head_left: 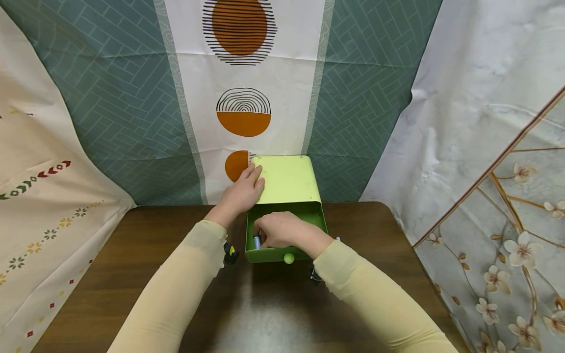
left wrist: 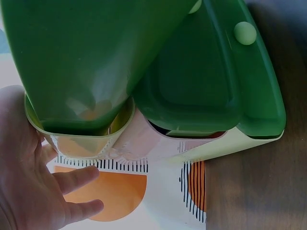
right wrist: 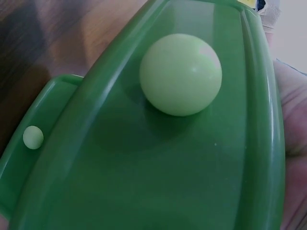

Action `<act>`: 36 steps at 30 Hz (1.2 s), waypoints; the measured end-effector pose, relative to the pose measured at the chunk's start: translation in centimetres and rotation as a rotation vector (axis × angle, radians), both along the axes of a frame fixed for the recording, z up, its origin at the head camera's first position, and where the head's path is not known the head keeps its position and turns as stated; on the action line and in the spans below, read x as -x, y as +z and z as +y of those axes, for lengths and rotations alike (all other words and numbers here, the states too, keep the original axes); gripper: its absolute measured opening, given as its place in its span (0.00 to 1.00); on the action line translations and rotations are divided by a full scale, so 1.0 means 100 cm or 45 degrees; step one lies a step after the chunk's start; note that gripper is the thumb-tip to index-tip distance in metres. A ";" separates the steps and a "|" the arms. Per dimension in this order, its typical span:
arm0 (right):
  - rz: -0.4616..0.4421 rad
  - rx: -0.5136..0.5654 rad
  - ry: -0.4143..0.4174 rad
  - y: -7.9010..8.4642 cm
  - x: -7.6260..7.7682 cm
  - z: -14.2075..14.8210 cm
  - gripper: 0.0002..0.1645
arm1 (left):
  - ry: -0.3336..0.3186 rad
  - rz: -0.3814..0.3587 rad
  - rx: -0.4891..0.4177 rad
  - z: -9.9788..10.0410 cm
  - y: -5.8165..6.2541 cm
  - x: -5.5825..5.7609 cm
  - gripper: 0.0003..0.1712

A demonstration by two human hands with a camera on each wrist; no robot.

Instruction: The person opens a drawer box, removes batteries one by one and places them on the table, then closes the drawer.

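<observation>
Small light-blue cylinder (head_left: 257,242) inside glossy green pulled-out drawer (head_left: 267,255), long axis toward drawer front in head view. Right hand (head_left: 282,230) nearer, seemingly pinching it, grip partly hidden; left hand (head_left: 243,191), fingers spread, against pale yellow-green rounded cabinet (head_left: 287,179).

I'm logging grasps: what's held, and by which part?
The right hand seems to pinch a small bluish item by one end; the left hand touches the cabinet.

Drawer (head_left: 267,255) solid green, knob (head_left: 289,258) pale lime. Cabinet top (head_left: 288,179) light yellow-green. Worktop (head_left: 132,274) dark brown woodgrain. Backdrop (head_left: 119,98) teal, brick-ish lines, plus white strip (head_left: 289,113), orange-and-black circles. Left cloth (head_left: 48,235) cream, folky motifs; right cloth (head_left: 476,108) whitish, blossoms.
</observation>
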State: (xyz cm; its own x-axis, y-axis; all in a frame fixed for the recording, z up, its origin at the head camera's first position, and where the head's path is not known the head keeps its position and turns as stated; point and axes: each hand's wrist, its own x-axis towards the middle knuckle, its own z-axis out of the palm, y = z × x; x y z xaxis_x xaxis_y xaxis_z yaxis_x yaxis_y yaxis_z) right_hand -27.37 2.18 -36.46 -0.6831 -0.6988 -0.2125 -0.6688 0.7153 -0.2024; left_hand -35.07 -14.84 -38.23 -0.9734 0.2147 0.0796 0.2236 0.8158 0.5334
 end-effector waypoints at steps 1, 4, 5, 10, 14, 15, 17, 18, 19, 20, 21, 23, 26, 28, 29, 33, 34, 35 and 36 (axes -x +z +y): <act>0.001 0.002 0.000 0.000 0.000 0.000 0.17 | 0.000 0.000 0.000 0.000 0.000 0.000 0.38; 0.012 0.001 0.006 0.000 0.000 0.001 0.18 | 0.002 0.000 -0.001 0.000 0.000 -0.001 0.38; 0.018 0.000 0.007 -0.001 0.000 0.001 0.18 | 0.003 -0.001 -0.002 0.000 0.001 -0.001 0.38; 0.042 -0.008 0.003 -0.002 0.001 0.002 0.21 | 0.004 -0.008 -0.002 0.001 0.001 -0.002 0.38; 0.045 -0.004 -0.003 -0.002 0.000 0.003 0.23 | -0.001 -0.011 0.003 0.001 0.002 -0.002 0.39; 0.043 -0.002 -0.006 -0.002 0.000 0.003 0.23 | -0.001 -0.011 0.003 0.001 0.002 -0.002 0.39; 0.038 0.002 -0.009 -0.001 0.000 0.003 0.24 | -0.002 -0.009 0.003 0.001 0.002 -0.002 0.39; 0.038 0.003 -0.009 -0.001 0.000 0.003 0.24 | -0.003 -0.009 0.003 0.001 0.002 -0.002 0.39; 0.037 0.006 -0.008 -0.002 0.000 0.003 0.24 | -0.003 -0.008 0.003 0.001 0.002 -0.001 0.39; 0.037 0.011 -0.006 -0.002 0.000 0.003 0.24 | -0.001 -0.007 0.002 0.001 0.001 -0.001 0.39; 0.036 0.014 -0.005 -0.002 0.001 0.002 0.24 | 0.000 -0.007 0.000 0.001 0.001 -0.001 0.39; 0.039 0.022 0.000 -0.003 0.001 0.002 0.24 | -0.001 -0.008 -0.002 0.001 0.001 0.000 0.39; 0.044 0.026 0.000 -0.003 0.001 0.002 0.24 | -0.003 -0.008 -0.004 0.000 0.000 0.001 0.39; 0.047 0.021 -0.003 -0.004 0.001 0.002 0.24 | -0.004 -0.009 -0.005 0.000 0.000 0.001 0.39; 0.050 0.019 -0.003 -0.004 0.001 0.002 0.24 | -0.004 -0.008 -0.005 0.000 0.000 0.001 0.39; 0.060 0.018 0.000 -0.004 0.000 0.003 0.23 | -0.005 -0.007 -0.002 0.000 0.000 0.001 0.39; 0.064 0.020 0.003 -0.004 0.000 0.003 0.23 | -0.005 -0.006 -0.001 0.000 0.000 0.001 0.39; 0.069 0.022 0.006 -0.004 0.000 0.003 0.23 | -0.005 -0.005 0.000 0.000 0.000 0.000 0.39; 0.073 0.023 0.010 -0.004 0.000 0.004 0.23 | -0.005 -0.005 0.000 0.000 0.000 0.000 0.39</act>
State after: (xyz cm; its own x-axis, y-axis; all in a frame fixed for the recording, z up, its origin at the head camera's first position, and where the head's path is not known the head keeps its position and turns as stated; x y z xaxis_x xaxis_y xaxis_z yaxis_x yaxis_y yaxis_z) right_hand -27.37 2.54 -36.83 -0.6884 -0.7075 -0.1601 -0.6852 0.7067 -0.1764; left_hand -35.09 -14.86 -38.20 -0.9729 0.2185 0.0760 0.2247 0.8147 0.5346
